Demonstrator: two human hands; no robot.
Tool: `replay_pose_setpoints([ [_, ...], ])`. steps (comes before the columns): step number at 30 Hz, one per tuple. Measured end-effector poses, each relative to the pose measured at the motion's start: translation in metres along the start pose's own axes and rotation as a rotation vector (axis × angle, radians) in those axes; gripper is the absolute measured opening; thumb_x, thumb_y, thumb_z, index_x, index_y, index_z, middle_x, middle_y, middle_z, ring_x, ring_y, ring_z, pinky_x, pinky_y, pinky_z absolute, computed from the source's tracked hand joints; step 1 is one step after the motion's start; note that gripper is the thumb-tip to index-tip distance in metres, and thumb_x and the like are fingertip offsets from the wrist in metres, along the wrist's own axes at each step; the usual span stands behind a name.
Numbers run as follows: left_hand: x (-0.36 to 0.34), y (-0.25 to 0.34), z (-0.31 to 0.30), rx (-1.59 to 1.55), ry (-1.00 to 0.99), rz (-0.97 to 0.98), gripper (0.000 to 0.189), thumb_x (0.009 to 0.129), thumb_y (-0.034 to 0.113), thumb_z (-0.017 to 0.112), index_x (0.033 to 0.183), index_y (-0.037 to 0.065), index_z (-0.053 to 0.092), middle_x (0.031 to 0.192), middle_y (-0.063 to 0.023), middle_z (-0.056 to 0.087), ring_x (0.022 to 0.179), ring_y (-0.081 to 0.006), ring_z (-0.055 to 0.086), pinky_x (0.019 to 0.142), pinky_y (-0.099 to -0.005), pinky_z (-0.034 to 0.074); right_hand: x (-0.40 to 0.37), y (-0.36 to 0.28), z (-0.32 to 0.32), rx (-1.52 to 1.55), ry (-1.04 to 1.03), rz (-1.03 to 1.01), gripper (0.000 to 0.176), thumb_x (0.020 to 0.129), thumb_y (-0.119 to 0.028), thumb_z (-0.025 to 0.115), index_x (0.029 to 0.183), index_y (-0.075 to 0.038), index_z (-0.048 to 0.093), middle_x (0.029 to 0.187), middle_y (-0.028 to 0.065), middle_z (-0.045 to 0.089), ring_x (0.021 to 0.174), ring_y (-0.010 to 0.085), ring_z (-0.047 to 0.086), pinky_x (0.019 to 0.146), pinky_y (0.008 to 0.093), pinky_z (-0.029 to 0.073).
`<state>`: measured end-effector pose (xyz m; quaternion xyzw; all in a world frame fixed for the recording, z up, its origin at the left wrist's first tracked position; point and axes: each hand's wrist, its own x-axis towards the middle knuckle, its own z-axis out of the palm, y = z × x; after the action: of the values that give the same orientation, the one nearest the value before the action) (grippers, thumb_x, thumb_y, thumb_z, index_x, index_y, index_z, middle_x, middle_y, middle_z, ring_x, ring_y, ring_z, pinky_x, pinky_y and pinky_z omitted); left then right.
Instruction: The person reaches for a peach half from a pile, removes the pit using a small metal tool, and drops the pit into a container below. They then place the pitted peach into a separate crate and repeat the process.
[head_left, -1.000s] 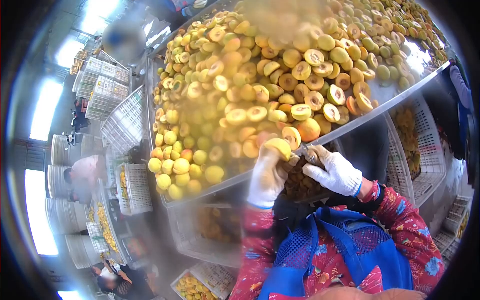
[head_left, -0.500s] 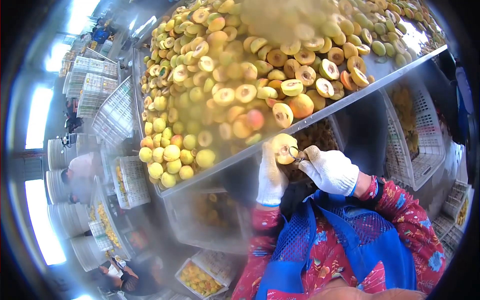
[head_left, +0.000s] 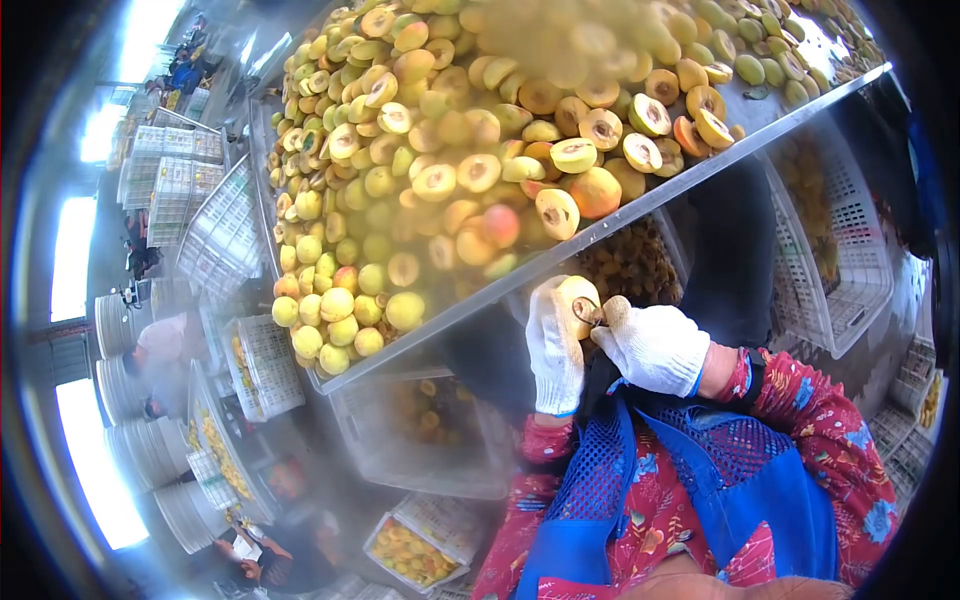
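Note:
A halved yellow fruit (head_left: pixel 577 296) is in my left hand (head_left: pixel 552 345), its cut face turned toward my right hand. My right hand (head_left: pixel 655 345), gloved in white like the left, is closed on a small metal ring tool (head_left: pixel 588 311), whose loop lies against the middle of the cut face. Both hands are just off the near edge of a metal table (head_left: pixel 640 207) heaped with fruit. Cut halves with brown pits, such as one half (head_left: pixel 557 214), lie by that edge, and whole yellow fruit (head_left: pixel 405 311) gathers at the left corner.
Below the table edge stand a crate of dark pieces (head_left: pixel 630 262), a greyish bin (head_left: pixel 420 470) and a white crate (head_left: pixel 850 250) at the right. A crate of fruit (head_left: pixel 415 550) is at the bottom. Stacked crates (head_left: pixel 185 185) and other people are at the left.
The fruit in my left hand has turned, and my left fingers now wrap further round it. Both hands sit slightly lower against the table edge. The view has shifted a little.

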<state>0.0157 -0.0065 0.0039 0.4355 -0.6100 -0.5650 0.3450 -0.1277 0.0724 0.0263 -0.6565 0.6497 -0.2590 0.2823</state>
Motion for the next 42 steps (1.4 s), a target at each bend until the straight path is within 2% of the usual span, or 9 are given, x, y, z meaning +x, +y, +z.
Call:
replay_pose_setpoints([
  [6,0.001,-0.021,0.013,0.100,0.048,-0.010,0.051,0.110,0.045,0.037,0.123,0.000,0.058,0.112,-0.0137,0.063,0.099,-0.0221,0.061,0.089,-0.0350,0.050,0.013,0.004,-0.007,0.304,-0.167,0.268,0.035,0.103,-0.028,0.050,0.102,0.005,0.059,0.075,0.0243,0.064,0.065,0.0416,0.065,0.061,0.0485,0.053],
  [8,0.004,-0.025,0.009,-0.123,-0.014,-0.128,0.047,0.110,0.042,0.041,0.128,0.002,0.057,0.115,-0.0118,0.063,0.101,-0.0213,0.062,0.090,-0.0349,0.052,0.013,0.014,-0.008,0.238,-0.118,0.082,0.038,0.104,-0.031,0.049,0.102,0.005,0.061,0.081,0.0268,0.066,0.074,0.0428,0.066,0.064,0.0482,0.053],
  [12,0.013,-0.020,0.002,-0.803,-0.107,-0.555,0.040,0.108,0.034,0.047,0.140,0.009,0.051,0.123,-0.0077,0.062,0.108,-0.0191,0.063,0.089,-0.0358,0.057,0.016,0.009,-0.014,0.338,0.103,0.281,0.035,0.095,-0.031,0.066,0.103,0.003,0.064,0.083,0.0245,0.069,0.073,0.0397,0.069,0.066,0.0446,0.054],
  [21,-0.004,0.002,0.011,-0.557,-0.182,-0.438,0.042,0.108,0.036,0.050,0.138,0.008,0.048,0.119,-0.0085,0.061,0.108,-0.0185,0.062,0.089,-0.0370,0.057,0.028,0.020,-0.012,0.651,-0.008,0.305,0.032,0.087,-0.024,0.069,0.105,0.003,0.068,0.087,0.0205,0.072,0.079,0.0325,0.070,0.073,0.0386,0.055],
  [24,-0.004,-0.005,0.008,-0.671,-0.181,-0.565,0.042,0.105,0.030,0.054,0.139,0.007,0.048,0.119,-0.0103,0.060,0.110,-0.0214,0.063,0.090,-0.0383,0.057,0.025,0.024,-0.008,0.456,0.099,0.230,0.023,0.087,-0.017,0.066,0.100,0.002,0.066,0.076,0.0174,0.069,0.065,0.0223,0.069,0.064,0.0360,0.055],
  [28,-0.002,-0.007,-0.006,-1.008,-0.169,-0.483,0.067,0.079,0.005,0.060,0.144,0.006,0.044,0.129,-0.0178,0.057,0.118,-0.0337,0.062,0.103,-0.0480,0.054,0.013,0.025,-0.021,0.300,0.077,0.355,0.024,0.093,-0.024,0.062,0.098,0.000,0.064,0.073,0.0224,0.064,0.068,0.0361,0.067,0.065,0.0425,0.053],
  [31,0.002,-0.018,-0.010,-1.007,-0.133,-0.339,0.073,0.076,0.001,0.059,0.147,0.008,0.042,0.136,-0.0206,0.055,0.124,-0.0353,0.058,0.108,-0.0503,0.050,-0.003,0.011,-0.024,0.316,0.001,0.274,0.032,0.099,-0.031,0.060,0.099,0.001,0.061,0.074,0.0232,0.065,0.068,0.0409,0.066,0.063,0.0467,0.052],
  [36,-0.002,-0.008,0.003,-1.146,-0.050,-0.367,0.038,0.103,0.043,0.057,0.126,0.013,0.052,0.136,-0.0152,0.056,0.125,-0.0358,0.057,0.105,-0.0561,0.050,-0.016,0.002,0.000,0.175,-0.001,0.087,0.033,0.102,-0.030,0.056,0.097,0.002,0.062,0.066,0.0200,0.060,0.054,0.0365,0.062,0.048,0.0461,0.048],
  [42,-0.011,-0.008,0.017,-0.911,0.058,-0.242,0.035,0.106,0.036,0.053,0.127,0.008,0.049,0.129,-0.0159,0.057,0.118,-0.0311,0.059,0.103,-0.0539,0.052,-0.016,-0.006,0.003,0.195,-0.051,0.234,0.029,0.103,-0.025,0.054,0.098,0.002,0.063,0.072,0.0201,0.060,0.054,0.0347,0.061,0.049,0.0451,0.048],
])
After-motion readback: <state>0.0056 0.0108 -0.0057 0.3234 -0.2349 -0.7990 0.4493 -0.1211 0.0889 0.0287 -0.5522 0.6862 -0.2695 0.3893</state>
